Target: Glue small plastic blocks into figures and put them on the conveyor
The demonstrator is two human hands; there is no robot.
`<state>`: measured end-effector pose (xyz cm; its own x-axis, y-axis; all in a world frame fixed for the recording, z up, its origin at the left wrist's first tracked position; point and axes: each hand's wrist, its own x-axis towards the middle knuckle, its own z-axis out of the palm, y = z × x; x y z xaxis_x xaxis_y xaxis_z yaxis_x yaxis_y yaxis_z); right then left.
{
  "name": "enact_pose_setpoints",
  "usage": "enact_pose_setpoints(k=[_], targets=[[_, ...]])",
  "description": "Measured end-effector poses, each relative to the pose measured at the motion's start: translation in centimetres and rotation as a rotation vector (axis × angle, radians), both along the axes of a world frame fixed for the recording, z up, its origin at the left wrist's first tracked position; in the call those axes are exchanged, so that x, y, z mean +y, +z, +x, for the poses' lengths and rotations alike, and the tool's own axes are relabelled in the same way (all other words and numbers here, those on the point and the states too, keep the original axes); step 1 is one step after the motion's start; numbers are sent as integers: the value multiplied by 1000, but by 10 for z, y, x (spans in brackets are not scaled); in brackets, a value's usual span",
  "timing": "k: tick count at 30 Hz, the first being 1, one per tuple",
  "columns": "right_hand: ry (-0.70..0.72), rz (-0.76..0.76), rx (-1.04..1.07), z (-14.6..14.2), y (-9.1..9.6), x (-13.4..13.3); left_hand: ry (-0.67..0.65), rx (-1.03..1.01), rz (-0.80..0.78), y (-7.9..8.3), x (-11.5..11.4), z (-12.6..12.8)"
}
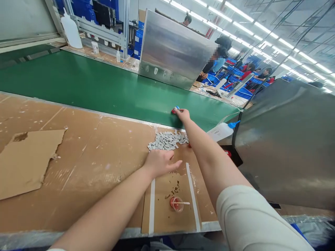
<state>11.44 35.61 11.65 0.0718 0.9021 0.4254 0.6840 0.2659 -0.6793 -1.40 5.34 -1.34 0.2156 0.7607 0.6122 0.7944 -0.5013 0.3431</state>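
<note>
My right hand (182, 114) reaches out over the green conveyor belt (104, 87), its fingers closed on a small red and blue part (175, 110) that rests on the belt. My left hand (160, 162) lies on the brown cardboard-covered bench, fingers loosely curled with the thumb out, just below a pile of several small grey pieces (167, 140). Whether the left fingers pinch one of those pieces I cannot make out.
A small red cup with a white stick (177, 204) sits between two white tape strips near me. A white squeeze bottle with blue cap (222, 130) lies at right beside a large metal housing (288, 139). Loose cardboard (26, 160) lies left. Other people work beyond the belt.
</note>
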Motion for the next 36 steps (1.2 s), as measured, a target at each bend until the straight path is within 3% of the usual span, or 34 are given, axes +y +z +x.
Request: enact_pose_setpoints(k=[3, 5, 8, 10, 12, 15, 19, 22, 25, 28, 30, 32, 36], targets=[[135, 64, 24, 4, 13, -14, -10, 2, -5, 2, -1, 0], [201, 114, 38, 18, 12, -42, -4, 25, -21, 4, -2, 0], [274, 187, 8, 54, -6, -102, 15, 63, -42, 7, -5, 2], [264, 260, -207, 82, -24, -140, 20, 71, -52, 9, -7, 4], [215, 239, -346, 107, -41, -167, 20, 69, -54, 10, -9, 6], [181, 152, -451, 127, -57, -184, 7, 58, -52, 11, -11, 7], [208, 119, -449, 125, -64, -198, -18, 15, -27, 12, -13, 8], [325, 154, -341, 111, -71, -231, -138, -233, -120, 13, -15, 12], [673, 312, -33, 98, -88, -277, -501, -604, -449, 14, -19, 19], [661, 532, -71, 97, -108, -317, -767, -705, -613, 13, -23, 24], [565, 600, -79, 105, -123, -337, -763, -687, -579, 10, -22, 25], [470, 573, -26, 116, -140, -353, -730, -688, -565, 8, -18, 25], [559, 315, -232, 133, -168, -376, -665, -781, -631, 1, -8, 25]])
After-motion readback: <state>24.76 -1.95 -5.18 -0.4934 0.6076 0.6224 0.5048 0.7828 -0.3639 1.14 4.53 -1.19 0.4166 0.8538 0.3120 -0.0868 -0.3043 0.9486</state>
